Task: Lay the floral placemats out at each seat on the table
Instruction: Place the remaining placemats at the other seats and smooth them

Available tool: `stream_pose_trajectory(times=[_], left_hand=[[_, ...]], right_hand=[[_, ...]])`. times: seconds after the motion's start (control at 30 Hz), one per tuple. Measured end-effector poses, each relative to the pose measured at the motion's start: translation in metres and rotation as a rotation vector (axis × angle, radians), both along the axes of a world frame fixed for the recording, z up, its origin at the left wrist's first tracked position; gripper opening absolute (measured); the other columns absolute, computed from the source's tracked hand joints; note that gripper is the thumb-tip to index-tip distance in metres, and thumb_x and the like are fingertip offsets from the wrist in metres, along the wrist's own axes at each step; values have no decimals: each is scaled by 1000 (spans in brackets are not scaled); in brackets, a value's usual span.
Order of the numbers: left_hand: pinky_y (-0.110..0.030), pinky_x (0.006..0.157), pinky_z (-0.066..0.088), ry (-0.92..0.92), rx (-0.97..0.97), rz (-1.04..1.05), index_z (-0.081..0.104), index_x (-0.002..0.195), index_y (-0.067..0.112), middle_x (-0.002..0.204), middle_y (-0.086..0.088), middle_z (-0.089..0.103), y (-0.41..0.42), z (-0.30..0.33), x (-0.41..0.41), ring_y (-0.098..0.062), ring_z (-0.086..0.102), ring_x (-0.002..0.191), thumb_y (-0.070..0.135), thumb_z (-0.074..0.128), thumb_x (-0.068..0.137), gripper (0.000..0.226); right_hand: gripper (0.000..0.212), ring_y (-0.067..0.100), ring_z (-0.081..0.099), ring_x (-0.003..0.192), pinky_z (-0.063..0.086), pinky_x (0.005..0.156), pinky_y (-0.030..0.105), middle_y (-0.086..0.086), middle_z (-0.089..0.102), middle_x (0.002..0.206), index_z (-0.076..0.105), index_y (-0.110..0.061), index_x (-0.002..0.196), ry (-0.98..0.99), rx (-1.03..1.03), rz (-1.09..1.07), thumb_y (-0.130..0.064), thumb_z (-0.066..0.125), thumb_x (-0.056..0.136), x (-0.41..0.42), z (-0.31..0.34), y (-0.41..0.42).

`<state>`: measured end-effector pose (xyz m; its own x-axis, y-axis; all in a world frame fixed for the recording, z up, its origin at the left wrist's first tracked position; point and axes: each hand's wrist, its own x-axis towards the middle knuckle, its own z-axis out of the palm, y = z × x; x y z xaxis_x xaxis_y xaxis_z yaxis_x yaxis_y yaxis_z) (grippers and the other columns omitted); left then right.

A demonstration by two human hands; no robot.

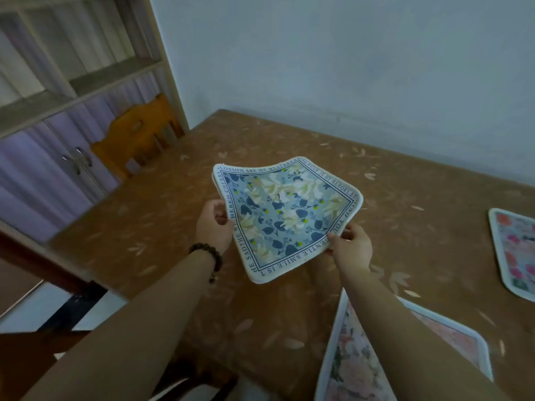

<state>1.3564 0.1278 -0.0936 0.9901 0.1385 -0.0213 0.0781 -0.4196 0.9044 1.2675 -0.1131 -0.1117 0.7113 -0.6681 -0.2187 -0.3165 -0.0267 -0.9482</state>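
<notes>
I hold a blue floral placemat point(285, 215) with a white lettered border in the air above the middle of the brown table point(179, 215). My left hand point(212, 224) pinches its left edge, and my right hand point(351, 246) grips its near right edge. The mat sags a little between them. A pale pink floral placemat point(356, 369) lies flat on the table at the near right, partly under my right forearm. Another placemat point(515, 253) with bright pink flowers lies at the right edge of view, cut off by the frame.
A wooden chair point(139, 134) stands at the table's far left side. Behind it is a shelf unit with cabinet doors point(52, 169). A pale wall point(347, 68) runs along the table's far edge. Dark chair parts show below my left arm.
</notes>
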Motion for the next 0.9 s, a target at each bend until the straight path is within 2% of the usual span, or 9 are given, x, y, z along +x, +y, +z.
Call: stream_pose_trajectory(times=[0.13,0.23,0.37,0.47,0.6,0.7,0.77,0.9], left_hand=[[-13,52,36,1,-6,6,49,102,26,86,16,52,86,-11,15,2,52,74,5,66,83,33],[-14,54,36,13,-24,-42,50,103,22,86,17,51,146,-23,33,2,51,75,5,65,84,30],[-18,57,43,84,-47,-132,49,101,23,89,8,58,210,-39,50,-2,56,79,2,65,83,32],[-15,55,42,144,-29,-228,47,97,26,87,6,60,239,-57,52,-2,58,77,-3,63,82,36],[-21,58,45,231,29,-318,47,99,23,87,1,61,251,-86,45,-13,61,80,-3,63,82,35],[-26,57,46,313,150,-323,46,94,23,82,4,58,251,-101,40,-13,58,74,3,67,80,32],[-34,65,51,374,225,-327,47,95,21,85,2,58,252,-106,42,-18,59,78,8,70,79,31],[-43,85,52,422,232,-339,53,105,15,111,-6,57,250,-107,56,-26,58,97,14,73,77,34]], right_hand=[[21,25,69,88,57,80,49,2,70,95,64,-20,98,7,-7,-7,-5,64,84,20,-7,87],[20,24,70,83,60,71,47,1,70,95,65,-20,98,20,-3,-65,-5,62,86,30,-16,154],[18,21,68,84,58,77,47,0,69,94,64,-19,99,63,-11,-200,-6,61,87,27,-30,231],[17,20,67,84,58,78,46,-1,68,91,63,-21,93,125,30,-296,-6,62,87,12,-44,270],[16,20,65,81,56,76,41,1,69,92,63,-21,92,253,39,-403,-6,61,87,-12,-63,294],[14,19,62,77,53,69,37,1,67,90,60,-21,92,345,27,-411,-8,60,87,-22,-70,297],[15,19,60,74,51,63,34,-1,64,86,56,-18,97,381,13,-398,-9,60,86,-22,-72,297],[31,18,60,76,46,53,28,0,61,91,49,-19,110,386,51,-379,-7,61,84,-20,-70,295]])
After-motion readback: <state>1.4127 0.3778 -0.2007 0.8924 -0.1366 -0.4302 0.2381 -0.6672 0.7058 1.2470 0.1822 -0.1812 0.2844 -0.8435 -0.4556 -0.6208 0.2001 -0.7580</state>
